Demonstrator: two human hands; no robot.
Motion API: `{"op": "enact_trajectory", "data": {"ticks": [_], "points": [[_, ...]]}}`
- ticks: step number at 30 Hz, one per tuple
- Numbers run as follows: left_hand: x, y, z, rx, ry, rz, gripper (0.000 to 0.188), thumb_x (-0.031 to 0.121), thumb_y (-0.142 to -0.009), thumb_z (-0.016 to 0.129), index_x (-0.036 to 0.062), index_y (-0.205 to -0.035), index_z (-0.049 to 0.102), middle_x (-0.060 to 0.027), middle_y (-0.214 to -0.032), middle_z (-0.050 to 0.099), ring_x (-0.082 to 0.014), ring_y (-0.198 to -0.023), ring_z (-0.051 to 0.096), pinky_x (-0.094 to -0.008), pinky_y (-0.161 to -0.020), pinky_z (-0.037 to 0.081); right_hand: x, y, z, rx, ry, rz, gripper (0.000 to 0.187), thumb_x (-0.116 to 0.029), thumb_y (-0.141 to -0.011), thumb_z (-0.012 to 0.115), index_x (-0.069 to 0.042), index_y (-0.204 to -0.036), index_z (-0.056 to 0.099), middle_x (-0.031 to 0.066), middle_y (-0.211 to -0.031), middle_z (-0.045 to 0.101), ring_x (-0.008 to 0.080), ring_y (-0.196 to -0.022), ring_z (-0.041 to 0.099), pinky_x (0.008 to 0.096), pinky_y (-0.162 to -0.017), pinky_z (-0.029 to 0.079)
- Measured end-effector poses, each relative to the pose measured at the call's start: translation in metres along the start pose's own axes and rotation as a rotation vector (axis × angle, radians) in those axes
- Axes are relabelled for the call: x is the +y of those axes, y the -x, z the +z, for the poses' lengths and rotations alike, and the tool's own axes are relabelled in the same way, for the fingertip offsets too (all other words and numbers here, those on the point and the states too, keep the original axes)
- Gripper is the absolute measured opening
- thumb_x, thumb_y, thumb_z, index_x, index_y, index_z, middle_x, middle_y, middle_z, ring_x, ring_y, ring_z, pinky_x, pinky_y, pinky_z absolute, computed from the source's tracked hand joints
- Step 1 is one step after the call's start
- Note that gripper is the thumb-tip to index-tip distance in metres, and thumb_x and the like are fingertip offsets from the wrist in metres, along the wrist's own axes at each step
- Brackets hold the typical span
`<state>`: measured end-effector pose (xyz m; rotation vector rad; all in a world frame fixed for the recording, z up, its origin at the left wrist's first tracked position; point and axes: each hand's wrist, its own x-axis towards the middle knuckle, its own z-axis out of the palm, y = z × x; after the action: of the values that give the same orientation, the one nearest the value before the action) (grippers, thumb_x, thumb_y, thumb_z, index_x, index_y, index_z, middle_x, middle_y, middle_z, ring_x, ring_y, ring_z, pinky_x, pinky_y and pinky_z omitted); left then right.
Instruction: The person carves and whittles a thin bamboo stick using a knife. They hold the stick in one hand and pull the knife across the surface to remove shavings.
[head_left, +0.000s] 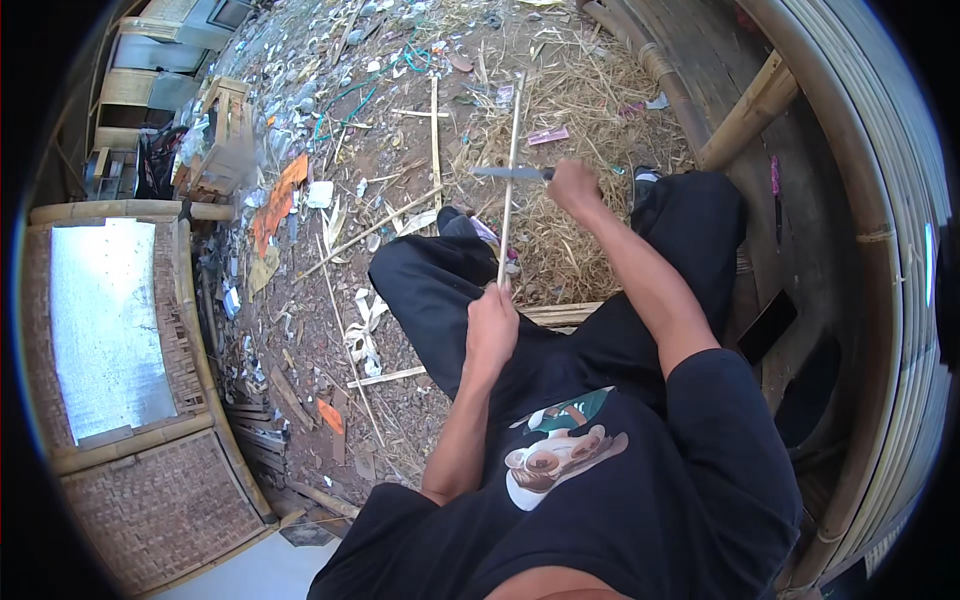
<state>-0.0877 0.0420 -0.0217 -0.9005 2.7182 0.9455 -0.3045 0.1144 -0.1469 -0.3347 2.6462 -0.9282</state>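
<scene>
My left hand [493, 322] is wrapped around the lower end of a slim, pale bamboo stick [505, 225], in front of my lap. The stick points away from me, tilted slightly to the right. In my closed right hand [575, 190] is the dark handle of a knife [492, 171]. Its grey blade points left and lies across the stick, some way below the far tip. Whether the edge cuts into the stick is too small to tell. Straw-like shavings [560, 240] cover the ground between my legs.
Bamboo strips [435, 140] lie on the littered ground ahead, near an orange cloth piece [280, 200]. A wooden crate [222, 135] stands far left, beyond a woven bamboo panel [165, 490]. To my right, a dark flat object [768, 325] rests on planks beside a curved bamboo rail [870, 200].
</scene>
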Motion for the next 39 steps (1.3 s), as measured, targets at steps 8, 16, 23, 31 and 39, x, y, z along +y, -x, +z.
{"op": "enact_trajectory", "data": {"ticks": [8,16,23,31,39], "points": [[-0.004,0.042,-0.007,-0.083,-0.010,-0.046,0.033,0.022,-0.096,0.041,-0.0047,-0.079,0.050,-0.0292,-0.066,0.055,-0.0470,-0.067,0.055,-0.0516,-0.058,0.040,0.035,-0.028,0.004,0.080,0.205,-0.136,0.020,-0.014,-0.076,0.054,-0.001,-0.083,0.067,0.0230,-0.082,0.065,0.0379,-0.079,0.065,0.0453,-0.072,0.052],[-0.025,0.096,-0.025,-0.157,0.021,-0.021,0.031,0.023,-0.096,0.043,-0.0038,-0.084,0.052,-0.0275,-0.066,0.053,-0.0453,-0.066,0.054,-0.0481,-0.055,0.039,0.065,-0.042,-0.010,0.160,0.238,-0.027,0.021,-0.012,-0.080,0.049,-0.002,-0.083,0.068,0.0213,-0.079,0.065,0.0371,-0.079,0.066,0.0463,-0.068,0.053],[-0.039,0.117,-0.030,-0.178,0.052,-0.116,0.032,0.024,-0.096,0.043,-0.0038,-0.083,0.052,-0.0265,-0.065,0.053,-0.0451,-0.064,0.054,-0.0472,-0.054,0.038,0.053,-0.024,-0.002,0.180,0.268,-0.109,0.019,-0.011,-0.076,0.053,0.002,-0.082,0.066,0.0228,-0.084,0.065,0.0393,-0.083,0.064,0.0466,-0.074,0.052],[-0.056,0.090,-0.033,-0.119,0.041,-0.102,0.034,0.024,-0.096,0.044,-0.0050,-0.079,0.050,-0.0261,-0.066,0.053,-0.0448,-0.066,0.053,-0.0441,-0.056,0.040,0.025,-0.019,-0.007,-0.392,0.133,-0.051,0.036,-0.021,-0.068,0.058,0.005,-0.092,0.065,0.0261,-0.098,0.063,0.0381,-0.097,0.061,0.0420,-0.083,0.050],[-0.051,0.083,-0.017,-0.154,0.140,-0.061,0.035,0.025,-0.096,0.044,-0.0052,-0.079,0.049,-0.0238,-0.063,0.049,-0.0399,-0.057,0.044,-0.0414,-0.056,0.039,0.005,-0.009,-0.014,-0.058,-0.027,0.040,0.031,-0.023,-0.066,0.059,0.006,-0.078,0.065,0.0270,-0.080,0.063,0.0395,-0.080,0.063,0.0447,-0.072,0.050]]}}
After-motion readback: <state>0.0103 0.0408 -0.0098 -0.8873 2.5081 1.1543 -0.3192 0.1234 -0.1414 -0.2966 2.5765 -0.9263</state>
